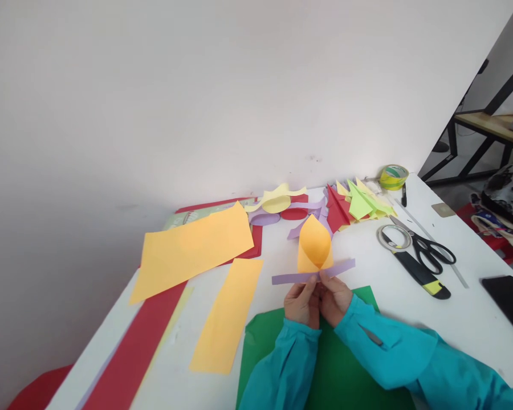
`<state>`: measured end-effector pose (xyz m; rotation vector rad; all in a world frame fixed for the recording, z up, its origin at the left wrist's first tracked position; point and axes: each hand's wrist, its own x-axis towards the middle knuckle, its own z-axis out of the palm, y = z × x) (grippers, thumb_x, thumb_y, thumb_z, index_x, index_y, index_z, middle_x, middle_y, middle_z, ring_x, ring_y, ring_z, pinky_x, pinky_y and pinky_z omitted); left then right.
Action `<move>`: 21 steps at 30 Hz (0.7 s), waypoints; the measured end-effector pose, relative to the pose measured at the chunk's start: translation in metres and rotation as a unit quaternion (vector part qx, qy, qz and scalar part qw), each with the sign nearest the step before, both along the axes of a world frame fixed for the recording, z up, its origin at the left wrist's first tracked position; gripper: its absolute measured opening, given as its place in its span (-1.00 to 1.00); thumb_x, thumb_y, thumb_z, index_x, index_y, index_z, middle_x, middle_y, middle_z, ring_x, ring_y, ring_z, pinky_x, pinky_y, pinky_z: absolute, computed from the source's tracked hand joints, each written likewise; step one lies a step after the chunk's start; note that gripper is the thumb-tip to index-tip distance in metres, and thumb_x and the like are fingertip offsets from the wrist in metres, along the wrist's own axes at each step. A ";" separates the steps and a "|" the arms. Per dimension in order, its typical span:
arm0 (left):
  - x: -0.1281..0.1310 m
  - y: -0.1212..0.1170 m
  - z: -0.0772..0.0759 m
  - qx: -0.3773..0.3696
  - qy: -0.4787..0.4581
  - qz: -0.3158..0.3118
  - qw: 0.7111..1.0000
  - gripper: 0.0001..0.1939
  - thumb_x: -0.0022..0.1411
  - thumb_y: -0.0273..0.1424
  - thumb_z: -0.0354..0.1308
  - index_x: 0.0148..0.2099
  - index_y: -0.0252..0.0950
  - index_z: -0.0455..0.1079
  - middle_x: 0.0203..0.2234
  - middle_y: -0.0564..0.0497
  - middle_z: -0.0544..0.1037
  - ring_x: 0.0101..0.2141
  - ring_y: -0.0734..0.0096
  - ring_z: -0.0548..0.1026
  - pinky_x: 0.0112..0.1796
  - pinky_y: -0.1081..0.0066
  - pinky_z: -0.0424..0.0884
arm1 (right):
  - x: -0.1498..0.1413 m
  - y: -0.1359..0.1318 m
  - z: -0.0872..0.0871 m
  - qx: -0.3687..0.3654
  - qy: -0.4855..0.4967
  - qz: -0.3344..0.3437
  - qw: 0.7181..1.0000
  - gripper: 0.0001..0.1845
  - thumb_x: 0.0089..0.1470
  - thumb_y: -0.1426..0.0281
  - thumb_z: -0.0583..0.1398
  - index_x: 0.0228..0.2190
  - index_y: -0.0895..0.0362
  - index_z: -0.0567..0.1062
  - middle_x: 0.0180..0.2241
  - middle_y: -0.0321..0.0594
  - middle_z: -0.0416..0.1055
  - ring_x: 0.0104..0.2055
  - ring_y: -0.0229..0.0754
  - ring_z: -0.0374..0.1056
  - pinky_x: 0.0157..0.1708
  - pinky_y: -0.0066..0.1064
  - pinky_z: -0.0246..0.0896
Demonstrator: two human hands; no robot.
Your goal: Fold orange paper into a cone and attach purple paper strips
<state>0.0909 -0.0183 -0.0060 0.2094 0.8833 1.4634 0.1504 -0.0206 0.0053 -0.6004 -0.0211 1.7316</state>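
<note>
Close together over a green sheet, my left hand and my right hand pinch a narrow purple paper strip near its middle. The strip lies crosswise, its two ends sticking out to either side. Just beyond it stands a rolled orange paper piece with a pointed top, its lower edge meeting the strip. Both hands are closed, and the fingertips partly hide where strip and orange paper come together. Whether the fingers also grip the orange paper cannot be made out.
Orange sheets and a red strip lie left. Folded paper shapes rest along the wall. To the right are scissors, a box cutter, a clear tape roll, yellow tape and a black phone.
</note>
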 end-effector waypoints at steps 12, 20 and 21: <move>0.000 0.001 0.002 -0.004 -0.029 -0.015 0.999 -0.73 -0.42 -0.50 0.43 -0.52 -0.36 0.50 -0.58 -0.05 0.59 -0.38 0.19 0.56 -0.19 0.18 0.45 | -0.002 0.000 -0.003 0.025 -0.002 -0.010 1.000 -0.59 -0.42 0.52 0.39 -0.37 0.13 0.53 -0.36 -0.21 0.55 -0.08 -0.04 0.34 -0.03 -0.19 0.20; -0.002 0.000 -0.003 -0.008 -0.028 -0.027 0.999 -0.75 -0.38 -0.49 0.43 -0.51 -0.36 0.51 -0.56 -0.07 0.59 -0.39 0.24 0.56 -0.18 0.24 0.44 | 0.000 0.000 -0.007 0.050 0.003 0.002 0.999 -0.66 -0.34 0.48 0.38 -0.37 0.16 0.53 -0.36 -0.17 0.55 -0.13 -0.05 0.38 -0.04 -0.18 0.20; -0.002 0.000 -0.005 -0.004 -0.026 -0.027 0.999 -0.77 -0.36 -0.48 0.42 -0.51 -0.36 0.50 -0.55 -0.07 0.59 -0.39 0.24 0.56 -0.18 0.24 0.44 | 0.000 0.000 -0.006 0.046 0.001 0.000 0.999 -0.65 -0.35 0.49 0.38 -0.37 0.17 0.53 -0.37 -0.17 0.55 -0.13 -0.04 0.38 -0.04 -0.18 0.20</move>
